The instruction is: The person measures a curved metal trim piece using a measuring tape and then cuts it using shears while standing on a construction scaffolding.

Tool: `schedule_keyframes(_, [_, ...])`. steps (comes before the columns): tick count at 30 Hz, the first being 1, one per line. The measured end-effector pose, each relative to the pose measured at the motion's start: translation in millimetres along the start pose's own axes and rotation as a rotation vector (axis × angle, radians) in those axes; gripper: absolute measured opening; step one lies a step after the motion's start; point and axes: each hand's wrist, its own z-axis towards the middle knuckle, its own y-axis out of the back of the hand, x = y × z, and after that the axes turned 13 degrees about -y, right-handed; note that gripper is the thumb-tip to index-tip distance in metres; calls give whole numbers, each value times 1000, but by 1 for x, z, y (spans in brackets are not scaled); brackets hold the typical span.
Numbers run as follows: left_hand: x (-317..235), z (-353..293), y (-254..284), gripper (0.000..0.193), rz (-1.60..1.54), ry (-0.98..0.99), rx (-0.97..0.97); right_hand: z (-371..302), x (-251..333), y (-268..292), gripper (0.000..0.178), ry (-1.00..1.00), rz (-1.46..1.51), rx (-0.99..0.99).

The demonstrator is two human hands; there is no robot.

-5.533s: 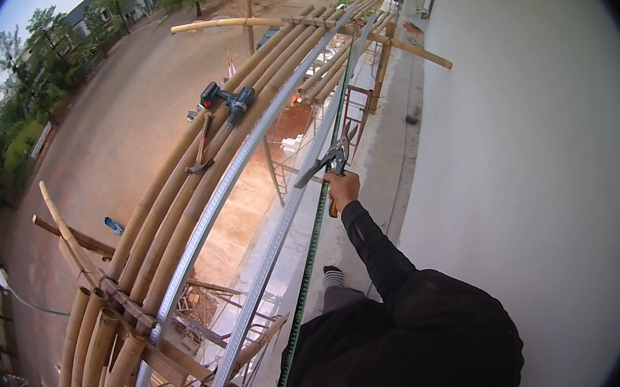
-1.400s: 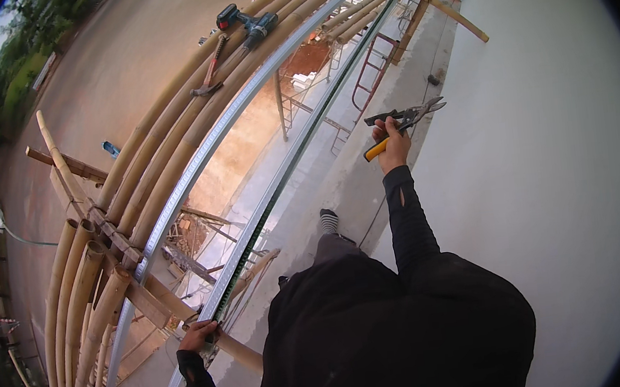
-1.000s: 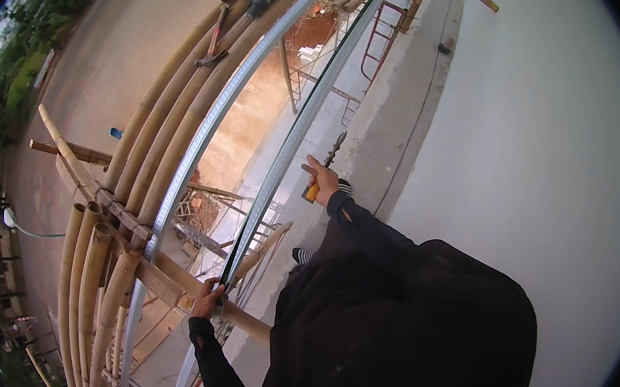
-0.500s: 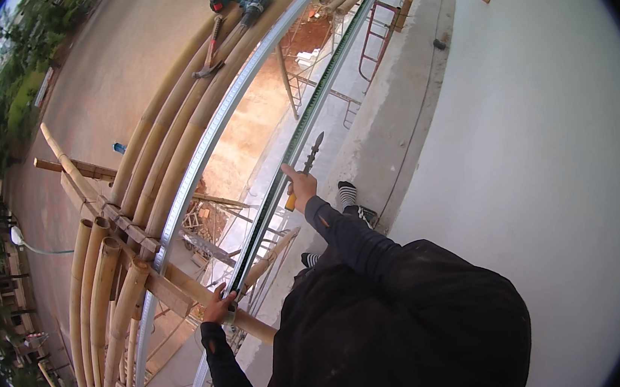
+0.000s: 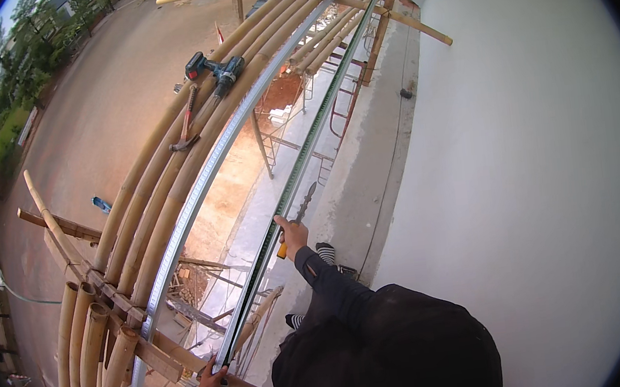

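Two hands work: the left hand [image 5: 210, 381] clamps the metal strip [image 5: 307, 148]; the right hand [image 5: 295, 235], farther along it, grips snips [image 5: 307, 204]. Positioning seems underway, next calling for steady support.

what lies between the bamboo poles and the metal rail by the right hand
In the head view, a curved silver strip lies between the bamboo poles and the metal rail, with an open gap showing ground below.

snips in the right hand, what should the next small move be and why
Perhaps steady the green channel with the right hand's forefinger: the left hand is on it lower down, the forefinger reaches its edge, and the snips point up alongside it.
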Motion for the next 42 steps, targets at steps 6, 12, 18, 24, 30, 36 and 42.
schedule_keyframes(6, [-52, 9, -16, 64, 52, 46, 5, 41, 53, 6, 36, 108, 27, 12])
schedule_keyframes(12, [-37, 13, -10, 68, 0, 89, 38, 80, 97, -4, 34, 98, 5, -26])
schedule_keyframes(18, [-38, -1, 0, 67, -33, 114, 9, 134, 140, 3, 28, 73, -1, -25])
schedule_keyframes(24, [-61, 21, -6, 49, 160, 87, -12, 129, 152, 4, 42, 78, 50, 12])
schedule_keyframes(30, [-30, 26, -3, 47, 207, 138, -27, 117, 141, -2, 45, 67, -18, 32])
schedule_keyframes(36, [-33, 22, -7, 46, 262, 112, -47, 87, 112, -4, 55, 100, -113, -31])
schedule_keyframes(42, [-42, 15, -11, 51, 306, 41, -68, 29, 50, 2, 63, 88, -141, -157])
